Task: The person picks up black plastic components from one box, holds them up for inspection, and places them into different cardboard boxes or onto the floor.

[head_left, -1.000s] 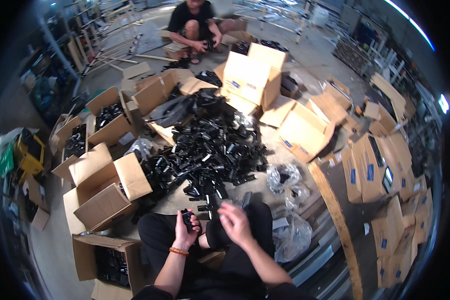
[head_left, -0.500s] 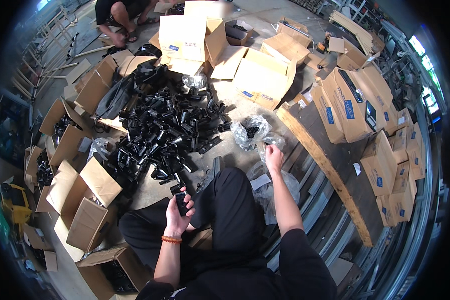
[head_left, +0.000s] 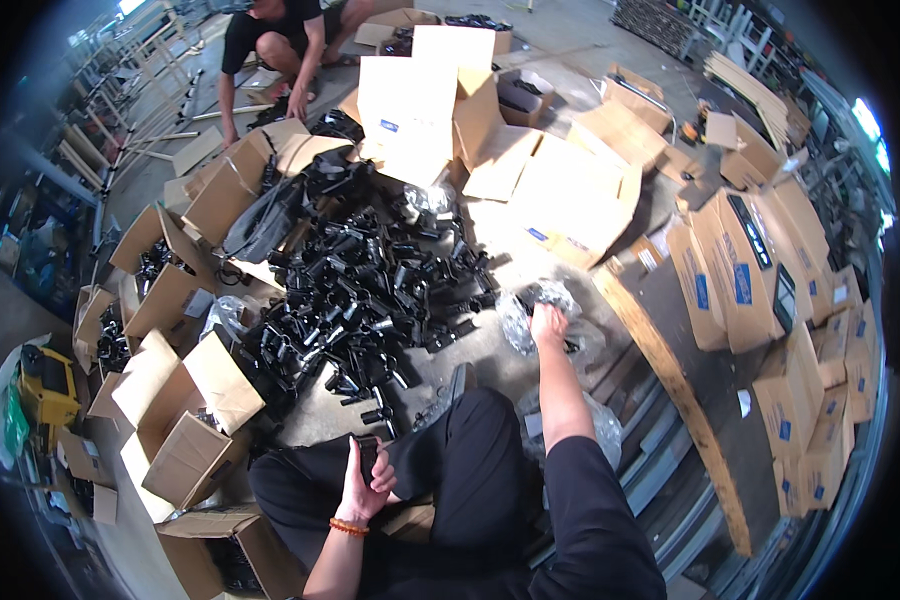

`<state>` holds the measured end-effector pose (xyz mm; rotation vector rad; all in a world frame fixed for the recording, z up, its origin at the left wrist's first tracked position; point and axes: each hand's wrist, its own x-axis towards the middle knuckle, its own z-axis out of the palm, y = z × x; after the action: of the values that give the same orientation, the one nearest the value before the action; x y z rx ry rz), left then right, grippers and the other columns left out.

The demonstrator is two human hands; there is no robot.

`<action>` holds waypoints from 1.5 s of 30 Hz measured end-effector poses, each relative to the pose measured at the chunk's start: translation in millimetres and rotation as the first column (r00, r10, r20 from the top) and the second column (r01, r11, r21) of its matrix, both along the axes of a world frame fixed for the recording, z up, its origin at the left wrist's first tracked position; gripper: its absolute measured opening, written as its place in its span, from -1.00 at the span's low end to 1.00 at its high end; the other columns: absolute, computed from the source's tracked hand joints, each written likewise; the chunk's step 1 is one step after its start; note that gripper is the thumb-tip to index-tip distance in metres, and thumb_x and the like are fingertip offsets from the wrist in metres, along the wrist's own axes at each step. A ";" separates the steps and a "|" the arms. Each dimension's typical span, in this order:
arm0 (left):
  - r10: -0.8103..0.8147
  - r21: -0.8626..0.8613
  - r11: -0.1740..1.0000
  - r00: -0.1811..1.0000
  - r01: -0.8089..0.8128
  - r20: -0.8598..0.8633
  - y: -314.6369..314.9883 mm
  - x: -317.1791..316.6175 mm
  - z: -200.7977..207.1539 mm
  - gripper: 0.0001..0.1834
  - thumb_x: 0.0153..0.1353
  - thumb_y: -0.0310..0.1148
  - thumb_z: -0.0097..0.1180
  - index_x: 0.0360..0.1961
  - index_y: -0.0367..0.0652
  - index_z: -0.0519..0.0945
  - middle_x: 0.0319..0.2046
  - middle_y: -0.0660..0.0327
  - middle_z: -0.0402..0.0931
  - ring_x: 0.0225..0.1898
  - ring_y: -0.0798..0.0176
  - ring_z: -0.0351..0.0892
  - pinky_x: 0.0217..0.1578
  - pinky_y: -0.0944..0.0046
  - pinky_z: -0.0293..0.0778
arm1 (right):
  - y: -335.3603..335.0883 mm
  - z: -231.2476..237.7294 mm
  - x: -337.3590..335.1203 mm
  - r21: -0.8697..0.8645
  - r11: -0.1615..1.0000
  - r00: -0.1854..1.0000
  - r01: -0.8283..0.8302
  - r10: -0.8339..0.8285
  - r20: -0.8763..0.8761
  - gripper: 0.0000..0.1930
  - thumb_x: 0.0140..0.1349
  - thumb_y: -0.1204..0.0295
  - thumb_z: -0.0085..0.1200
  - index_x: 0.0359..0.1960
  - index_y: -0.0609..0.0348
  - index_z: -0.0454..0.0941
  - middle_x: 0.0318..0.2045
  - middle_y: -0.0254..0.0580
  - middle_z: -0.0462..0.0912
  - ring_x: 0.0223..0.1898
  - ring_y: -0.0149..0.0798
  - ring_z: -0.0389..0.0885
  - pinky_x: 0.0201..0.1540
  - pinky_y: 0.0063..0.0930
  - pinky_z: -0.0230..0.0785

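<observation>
My left hand [head_left: 368, 482] is closed around a small black fitting [head_left: 369, 452], held upright above my crossed legs. My right hand [head_left: 548, 327] reaches down into a clear plastic bag [head_left: 516, 326] with small dark pieces inside. Its fingertips are hidden there, so what they touch does not show. In front of me spreads a large heap of glossy black fittings [head_left: 370, 285]. A second crumpled clear bag [head_left: 595, 425] lies under my right forearm.
Open cardboard boxes [head_left: 185, 425] line the left side; a big white-lit carton [head_left: 570, 195] stands behind the bag. A wooden plank [head_left: 670, 390] and stacked cartons [head_left: 725, 270] lie right. Another person [head_left: 280, 50] crouches at the far left, hands low near the boxes.
My right hand has gone from the near edge of the bag into its mouth. My left hand still holds the fitting. The view has shifted, and the other person shows more fully.
</observation>
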<state>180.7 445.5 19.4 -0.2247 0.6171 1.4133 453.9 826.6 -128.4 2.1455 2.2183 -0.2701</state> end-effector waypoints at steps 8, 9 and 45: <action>-0.065 0.027 0.998 0.995 0.063 0.071 21.9 9.8 2.2 -0.41 0.44 0.22 -0.39 -0.10 -0.09 0.42 -0.63 0.31 0.21 -0.69 0.44 0.11 -0.65 0.45 0.10 | 1.1 11.3 -11.7 -0.138 0.988 0.995 -0.073 0.082 0.061 -0.73 0.16 0.23 0.20 -0.19 0.10 0.67 -0.01 -0.14 0.63 0.07 -0.06 0.55 0.11 -0.14 0.43; -0.069 0.053 0.996 0.995 0.065 0.077 23.6 11.2 0.9 -0.41 0.44 0.22 -0.40 -0.10 -0.10 0.42 -0.62 0.30 0.21 -0.68 0.43 0.12 -0.64 0.44 0.11 | 0.9 10.7 -12.2 -0.140 0.987 0.995 -0.075 0.083 0.053 -0.75 0.17 0.25 0.19 -0.19 0.09 0.67 -0.02 -0.14 0.63 0.06 -0.05 0.56 0.10 -0.14 0.44; 0.136 0.244 0.965 0.977 -0.094 -0.162 -19.6 4.8 69.5 -0.59 0.46 -0.01 -0.14 0.06 -0.09 0.45 -0.11 0.28 0.52 -0.19 0.40 0.47 -0.19 0.34 0.46 | -270.4 240.1 -126.3 -0.172 0.953 -0.392 -0.251 -0.262 -0.882 -0.86 0.25 0.62 0.13 -0.16 0.34 0.58 -0.30 -0.06 0.69 -0.28 -0.27 0.69 -0.15 -0.46 0.59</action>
<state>185.5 425.8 89.0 0.0565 0.5830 1.6171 327.6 556.2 111.8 1.3889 1.7945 -3.4653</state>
